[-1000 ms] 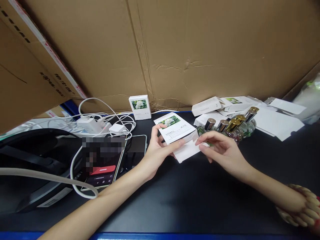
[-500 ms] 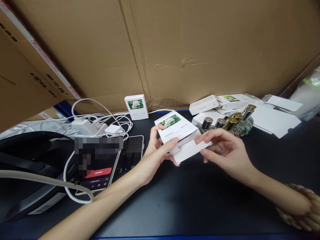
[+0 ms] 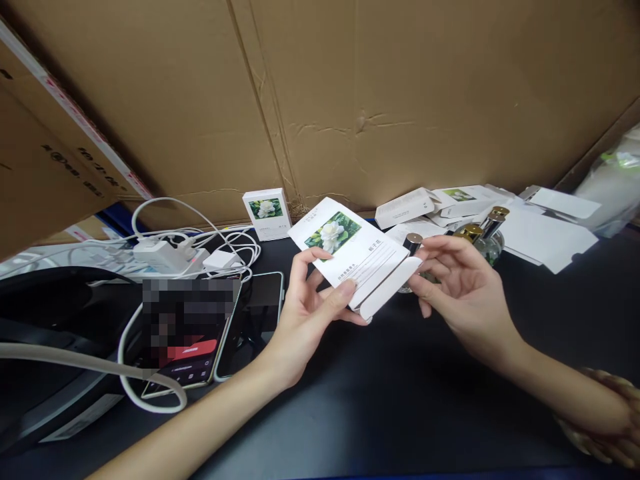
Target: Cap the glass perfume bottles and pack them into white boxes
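Observation:
My left hand (image 3: 323, 293) holds a flat white box (image 3: 367, 267) with a white-flower picture on its front. The thumb lies across the front and the other fingers support the side and back. At the box's near end, a white end flap (image 3: 391, 288) sticks out at an angle. My right hand (image 3: 457, 287) has its curled thumb and forefinger at the flap's right end. Just behind these fingers stand several glass bottles (image 3: 493, 247) with gold, silver and dark caps, partly hidden by the hand.
A similar box (image 3: 269, 215) stands upright against the cardboard wall (image 3: 320, 100). Flattened white cartons (image 3: 545, 230) lie at the back right. At left are tangled white cables (image 3: 240, 247), two phones (image 3: 255, 320) and a black rounded object (image 3: 55, 333). A plastic bag (image 3: 613, 180) sits far right.
The box has turned so its front faces me more fully. Its end flap has been folded up closer to the opening. My right hand has shifted slightly right.

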{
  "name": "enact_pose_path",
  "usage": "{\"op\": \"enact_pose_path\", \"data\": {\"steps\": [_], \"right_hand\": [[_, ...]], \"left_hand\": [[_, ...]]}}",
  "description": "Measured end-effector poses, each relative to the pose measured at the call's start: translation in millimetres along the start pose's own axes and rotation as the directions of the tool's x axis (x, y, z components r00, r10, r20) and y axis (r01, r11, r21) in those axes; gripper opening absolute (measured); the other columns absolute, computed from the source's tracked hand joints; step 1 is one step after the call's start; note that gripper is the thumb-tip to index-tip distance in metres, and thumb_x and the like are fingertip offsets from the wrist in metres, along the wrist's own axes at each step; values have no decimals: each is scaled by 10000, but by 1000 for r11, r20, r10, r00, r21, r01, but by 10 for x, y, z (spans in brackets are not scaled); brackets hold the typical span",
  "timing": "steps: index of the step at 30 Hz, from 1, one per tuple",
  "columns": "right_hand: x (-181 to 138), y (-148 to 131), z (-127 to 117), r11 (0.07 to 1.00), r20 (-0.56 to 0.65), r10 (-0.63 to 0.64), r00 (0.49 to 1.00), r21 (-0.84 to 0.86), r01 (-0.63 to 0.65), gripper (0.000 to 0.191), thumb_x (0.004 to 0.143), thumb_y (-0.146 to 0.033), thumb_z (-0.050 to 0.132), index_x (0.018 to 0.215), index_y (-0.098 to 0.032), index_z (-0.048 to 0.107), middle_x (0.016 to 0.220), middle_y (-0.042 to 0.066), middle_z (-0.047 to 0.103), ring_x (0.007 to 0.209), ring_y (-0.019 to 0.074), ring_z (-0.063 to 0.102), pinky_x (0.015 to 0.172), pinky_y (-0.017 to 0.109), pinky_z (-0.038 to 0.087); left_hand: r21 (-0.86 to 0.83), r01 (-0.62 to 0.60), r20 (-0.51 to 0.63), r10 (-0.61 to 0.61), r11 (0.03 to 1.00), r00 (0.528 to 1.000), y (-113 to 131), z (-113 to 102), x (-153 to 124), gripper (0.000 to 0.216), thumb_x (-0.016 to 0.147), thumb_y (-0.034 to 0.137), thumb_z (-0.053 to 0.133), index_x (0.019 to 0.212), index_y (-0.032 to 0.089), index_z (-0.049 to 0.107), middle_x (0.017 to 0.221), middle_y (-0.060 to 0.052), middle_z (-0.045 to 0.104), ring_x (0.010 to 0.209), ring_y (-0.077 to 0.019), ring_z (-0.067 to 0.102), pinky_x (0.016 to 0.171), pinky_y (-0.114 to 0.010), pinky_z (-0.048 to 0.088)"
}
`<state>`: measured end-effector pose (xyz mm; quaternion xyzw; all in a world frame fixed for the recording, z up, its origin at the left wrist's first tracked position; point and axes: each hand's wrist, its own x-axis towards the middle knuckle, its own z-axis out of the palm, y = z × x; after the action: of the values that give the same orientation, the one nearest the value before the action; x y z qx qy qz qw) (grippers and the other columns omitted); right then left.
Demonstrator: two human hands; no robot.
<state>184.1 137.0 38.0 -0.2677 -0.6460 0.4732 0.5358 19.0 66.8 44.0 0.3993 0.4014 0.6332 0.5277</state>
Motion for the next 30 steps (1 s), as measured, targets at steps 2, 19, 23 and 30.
{"op": "enact_pose_path", "data": {"steps": [2,19,23,30], "right_hand": [[12,18,-7,1000,18,9,1000,17,-10,317,691,-266,728,947,-265,541,773,-12,555,679,114,563,322,118,410],[46,80,-45,994,13,-3,1000,-111,4,383,648,-330,754,956,-277,533,929,17,558,853,143,574,536,179,513],[-5,121,-50,995,249,58,967,-91,-36,490,748,-369,673,1194,-315,479,1208,58,553,1021,192,582,664,245,560],[-61,155,-13,991,316,133,940,-23,-133,501,766,-314,656,1248,-310,518,1016,41,631,764,140,605,597,247,579]], "left_hand": [[3,-7,3,7,1000,1000,3,6,-9,376,753,227,691,956,260,376,975,35,601,687,-91,621,569,-223,594],[95,-90,3,90,991,996,-24,18,-30,367,728,208,699,915,256,387,951,35,560,679,-105,627,495,-200,583],[83,-3,54,-2,997,999,-36,-3,-15,363,735,249,690,930,259,384,999,16,567,661,-110,627,498,-233,585],[184,2,198,-39,983,979,-95,-77,18,635,571,95,798,959,292,336,942,47,592,707,-110,643,539,-168,542]]}}
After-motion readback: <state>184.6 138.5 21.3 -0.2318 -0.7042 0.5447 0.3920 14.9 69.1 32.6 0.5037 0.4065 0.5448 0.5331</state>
